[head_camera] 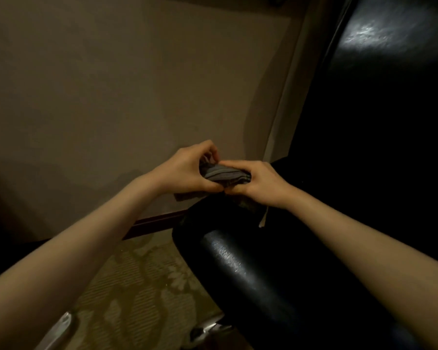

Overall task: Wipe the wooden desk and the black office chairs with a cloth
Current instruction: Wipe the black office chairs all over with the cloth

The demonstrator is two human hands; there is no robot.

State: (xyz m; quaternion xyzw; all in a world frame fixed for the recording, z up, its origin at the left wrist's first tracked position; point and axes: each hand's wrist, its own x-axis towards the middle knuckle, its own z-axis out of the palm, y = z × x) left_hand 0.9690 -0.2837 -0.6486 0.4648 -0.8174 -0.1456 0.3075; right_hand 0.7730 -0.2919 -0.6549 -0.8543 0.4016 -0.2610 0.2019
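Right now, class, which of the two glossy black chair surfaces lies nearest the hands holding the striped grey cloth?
The low rounded black padded surface, beneath the left hand, right hand and striped grey cloth; the tall black backrest stands apart.

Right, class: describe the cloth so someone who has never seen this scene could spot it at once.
Start at the big black chair on the right. Mid-frame beside it, the left hand and right hand meet. The cloth is the bunched grey striped fabric gripped between them, crumpled, unlike the glossy chair.
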